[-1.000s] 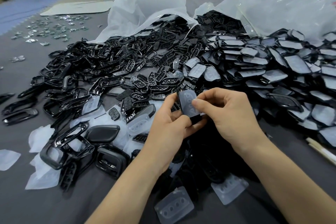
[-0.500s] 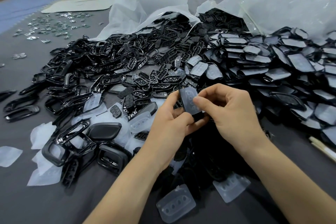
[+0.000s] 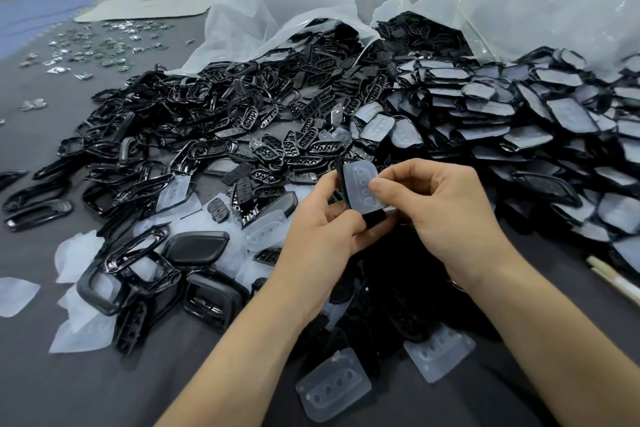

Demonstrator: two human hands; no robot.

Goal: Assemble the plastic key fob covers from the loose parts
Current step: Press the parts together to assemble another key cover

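Just before the parts pile (image 3: 242,107): we hold black shell (image 3: 373,218) and clear pad (image 3: 362,189), long axis upright.
Left hand (image 3: 322,236): fingers (image 3: 327,189) grip the shell.
Right hand (image 3: 446,211): fingers pinch the pad, nearer for seating it.

On the table (image 3: 34,392), a heap of frames (image 3: 166,128) lies left and a heap of covers (image 3: 502,114) right. A bag (image 3: 277,10) lies behind the frames, a second bag (image 3: 536,3) behind the covers.
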